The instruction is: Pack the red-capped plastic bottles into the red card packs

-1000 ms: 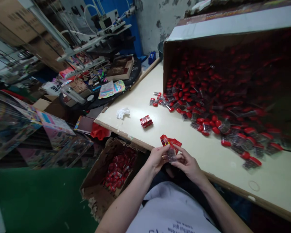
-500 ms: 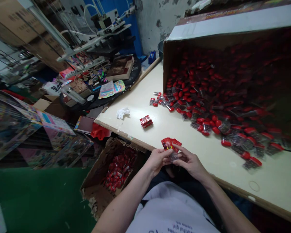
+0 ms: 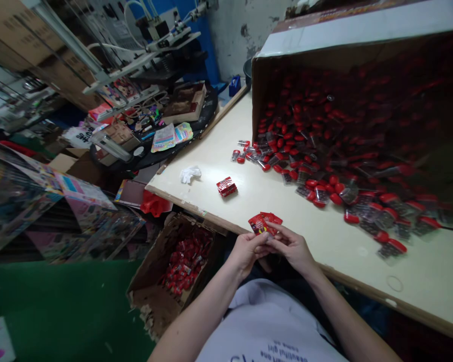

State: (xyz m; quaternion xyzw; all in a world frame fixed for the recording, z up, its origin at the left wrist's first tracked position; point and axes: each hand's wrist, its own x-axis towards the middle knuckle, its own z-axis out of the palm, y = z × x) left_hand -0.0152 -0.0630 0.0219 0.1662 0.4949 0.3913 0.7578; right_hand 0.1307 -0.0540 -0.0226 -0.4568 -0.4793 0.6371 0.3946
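Left hand [image 3: 246, 253] and right hand [image 3: 292, 250] are close together in front of the person, just over the near edge of the desk [image 3: 430, 266]. Both hands are partly closed. Their fingers pinch a small red packet [image 3: 263, 223] from two sides, and it sticks up above them. It is held in the air, not on the desk, and the fingers hide part of it.

Just past the hands, another red packet [image 3: 226, 186] lies flat on the desk. A crumpled white scrap [image 3: 191, 174] lies farther left. To the right, a big cardboard box [image 3: 272, 85] lies on its side on the desk. It is full of clear packs with red tops [image 3: 387, 249], and many of them have spilled out over the desk.

Below the desk edge, at the lower middle, an open torn box [image 3: 151, 296] holds a heap of red packets [image 3: 184, 264]. A red plastic bag [image 3: 154, 203] sits by the desk corner. At the upper left, a round black table [image 3: 136, 162] carries books and papers, and a machine [image 3: 166, 40] stands behind it. Green floor [image 3: 60, 311] shows at the lower left.
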